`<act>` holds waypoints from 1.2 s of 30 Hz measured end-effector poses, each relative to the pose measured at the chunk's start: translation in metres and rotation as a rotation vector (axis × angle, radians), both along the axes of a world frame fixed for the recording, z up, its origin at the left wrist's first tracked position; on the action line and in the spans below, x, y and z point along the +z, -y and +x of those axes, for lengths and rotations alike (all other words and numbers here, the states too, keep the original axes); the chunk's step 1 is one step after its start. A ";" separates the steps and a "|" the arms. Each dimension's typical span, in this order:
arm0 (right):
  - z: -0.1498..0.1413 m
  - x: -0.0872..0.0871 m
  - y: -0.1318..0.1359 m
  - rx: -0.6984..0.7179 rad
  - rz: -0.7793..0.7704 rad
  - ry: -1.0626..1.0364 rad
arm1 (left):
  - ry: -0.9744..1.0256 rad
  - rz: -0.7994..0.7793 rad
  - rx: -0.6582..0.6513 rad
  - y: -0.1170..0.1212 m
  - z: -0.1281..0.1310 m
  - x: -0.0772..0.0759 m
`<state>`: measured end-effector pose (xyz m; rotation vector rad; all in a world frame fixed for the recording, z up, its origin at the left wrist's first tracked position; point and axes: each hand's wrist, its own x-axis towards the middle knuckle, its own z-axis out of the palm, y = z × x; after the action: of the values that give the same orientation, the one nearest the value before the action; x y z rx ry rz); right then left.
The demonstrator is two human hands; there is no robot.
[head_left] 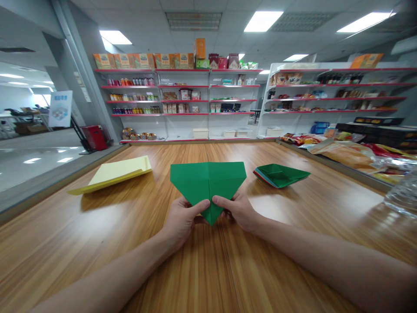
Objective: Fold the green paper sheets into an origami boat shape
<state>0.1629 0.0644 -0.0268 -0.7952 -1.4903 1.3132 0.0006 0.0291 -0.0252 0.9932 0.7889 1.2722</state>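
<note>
A folded green paper (208, 178) is held up above the wooden table, its point toward me and its straight edge away. A crease runs down its middle. My left hand (184, 216) pinches it near the point from the left, thumb on top and fingers underneath. From the right, my right hand (239, 209) grips it the same way, its thumb close to the other beside the crease. The fingers below the paper are partly hidden. To the right lies a stack of folded papers (282, 174), green on top with blue and red edges under it.
Yellow paper (119, 171) lies at the left of the wooden table (208, 278). Packaged snacks (345, 152) and a clear plastic object (404, 193) are at the right edge. Stocked shelves (182, 102) stand behind the table. A sign (60, 108) stands at the far left.
</note>
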 end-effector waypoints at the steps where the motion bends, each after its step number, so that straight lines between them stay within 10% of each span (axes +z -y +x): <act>1: 0.000 0.000 0.000 -0.013 0.006 0.017 | -0.009 0.007 0.015 0.000 0.000 0.000; 27: -0.006 0.004 0.005 -0.051 0.130 0.071 | -0.089 -0.034 0.166 0.006 0.008 0.006; 36: -0.001 -0.006 -0.005 -0.052 -0.040 -0.056 | -0.021 -0.037 0.075 0.004 0.006 0.005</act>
<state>0.1619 0.0690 -0.0333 -0.8108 -1.3943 1.3192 0.0069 0.0250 -0.0206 0.9562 0.8696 1.3086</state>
